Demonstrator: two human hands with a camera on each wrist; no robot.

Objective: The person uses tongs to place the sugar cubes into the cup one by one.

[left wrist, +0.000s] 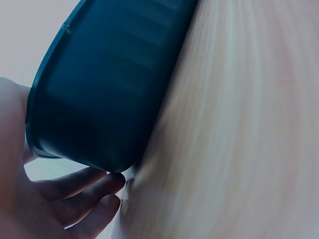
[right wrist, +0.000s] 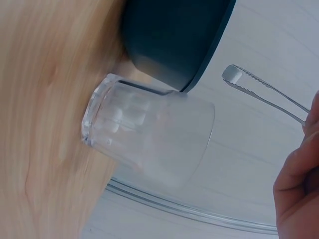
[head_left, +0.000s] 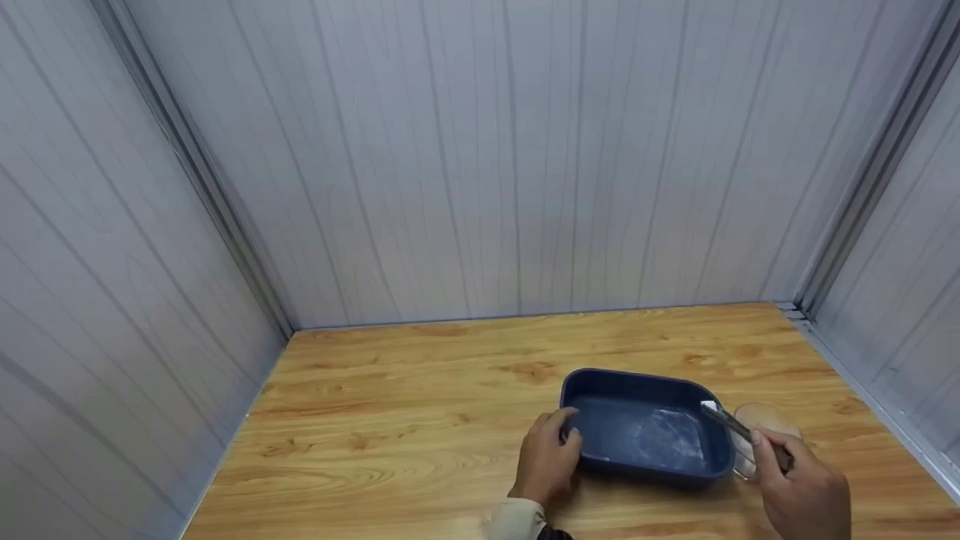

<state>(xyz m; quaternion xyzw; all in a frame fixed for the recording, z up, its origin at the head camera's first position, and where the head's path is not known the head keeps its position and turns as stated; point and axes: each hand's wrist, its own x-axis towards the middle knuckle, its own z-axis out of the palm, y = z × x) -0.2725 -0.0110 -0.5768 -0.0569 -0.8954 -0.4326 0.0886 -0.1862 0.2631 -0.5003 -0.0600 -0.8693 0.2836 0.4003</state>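
A dark blue rectangular tub [head_left: 652, 471] stands on the table, with whitish smears on its floor. My left hand [head_left: 547, 457] holds its left end, fingertips at the rim; in the left wrist view several fingers [left wrist: 89, 201] curl by the tub's lower corner. Metal tongs [head_left: 733, 425] are gripped in my right hand [head_left: 808, 484]. Between their tips sits a small white cube [head_left: 709, 406], over the tub's right end in the head view. Upright beside that end is a clear glass [right wrist: 164, 134] with several whitish cubes [right wrist: 127, 112] low inside, partly behind my right hand in the head view.
The wood-grain table [head_left: 390, 420] meets a pale panelled wall [head_left: 465, 165] at the back. More panels rise at the left and right sides, with metal strips [head_left: 847, 202] along the corners.
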